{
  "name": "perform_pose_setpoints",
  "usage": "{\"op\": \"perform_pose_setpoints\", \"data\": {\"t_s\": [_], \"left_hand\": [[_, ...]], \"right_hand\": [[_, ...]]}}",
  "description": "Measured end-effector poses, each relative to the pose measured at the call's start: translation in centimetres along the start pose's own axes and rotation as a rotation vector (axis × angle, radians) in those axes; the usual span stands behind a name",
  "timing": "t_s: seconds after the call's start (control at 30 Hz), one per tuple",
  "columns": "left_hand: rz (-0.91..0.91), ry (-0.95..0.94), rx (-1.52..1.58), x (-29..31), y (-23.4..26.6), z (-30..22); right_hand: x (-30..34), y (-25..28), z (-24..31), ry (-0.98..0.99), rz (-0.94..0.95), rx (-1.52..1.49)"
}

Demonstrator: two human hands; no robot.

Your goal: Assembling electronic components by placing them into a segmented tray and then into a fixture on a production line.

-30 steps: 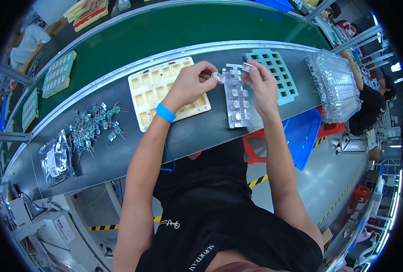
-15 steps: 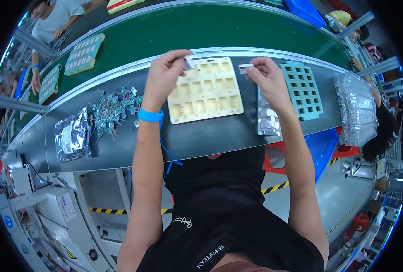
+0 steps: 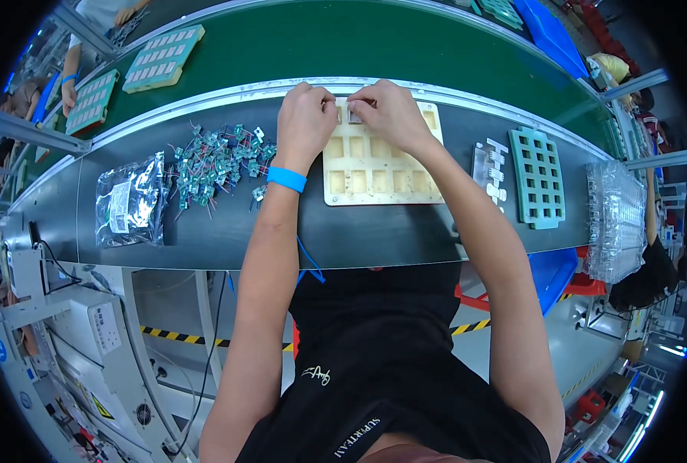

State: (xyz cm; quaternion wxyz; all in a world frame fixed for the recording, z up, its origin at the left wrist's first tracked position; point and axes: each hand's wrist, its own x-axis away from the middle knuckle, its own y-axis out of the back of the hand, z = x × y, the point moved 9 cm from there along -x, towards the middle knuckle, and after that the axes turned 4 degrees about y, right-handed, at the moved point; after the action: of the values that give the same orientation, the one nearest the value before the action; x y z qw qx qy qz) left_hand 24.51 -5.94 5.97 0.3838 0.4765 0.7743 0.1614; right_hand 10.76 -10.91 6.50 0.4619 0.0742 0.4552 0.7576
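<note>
A cream tray [image 3: 382, 197] with rows of square pockets lies on the dark bench in front of me. Over its far left corner, my left hand [image 3: 306, 127] has its thumb and fingers pinched together; whatever they hold is hidden. My right hand [image 3: 392, 117] reaches across the far row from the right. Its fingertips pinch a small grey rectangular piece [image 3: 354, 118] at a far-row pocket, close to the left fingertips. The near-row pockets that show hold nothing. My right hand and forearm cover part of the tray's right side.
Left of the tray lies a pile of small green circuit boards with wires [image 3: 218, 166], beside a silver bag [image 3: 131, 202]. To the right are a clear holder with white pieces [image 3: 492, 171], a green slotted tray [image 3: 539, 181] and stacked clear plastic trays [image 3: 615, 220]. A green conveyor [image 3: 343, 46] runs behind a metal rail.
Both hands came together over the tray's far row; my right hand moved left with its small piece. The pale piece seen in my left hand is now hidden. My view shifted slightly.
</note>
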Motion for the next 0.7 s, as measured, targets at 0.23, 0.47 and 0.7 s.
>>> {"op": "perform_pose_setpoints", "data": {"t_s": [0.23, 0.47, 0.7], "left_hand": [[0.05, -0.042, -0.044, 0.1, -0.4, 0.3], [0.012, 0.046, 0.12, -0.1, 0.6, 1.1], [-0.051, -0.015, 0.189, 0.2, 1.2, -0.9]], "right_hand": [[-1.0, -1.5, -1.7, -0.197, 0.177, -0.113], [-0.5, -1.3, -1.4, -0.101, 0.084, 0.045], [1.4, 2.5, -1.2, -0.098, -0.043, 0.029]]}}
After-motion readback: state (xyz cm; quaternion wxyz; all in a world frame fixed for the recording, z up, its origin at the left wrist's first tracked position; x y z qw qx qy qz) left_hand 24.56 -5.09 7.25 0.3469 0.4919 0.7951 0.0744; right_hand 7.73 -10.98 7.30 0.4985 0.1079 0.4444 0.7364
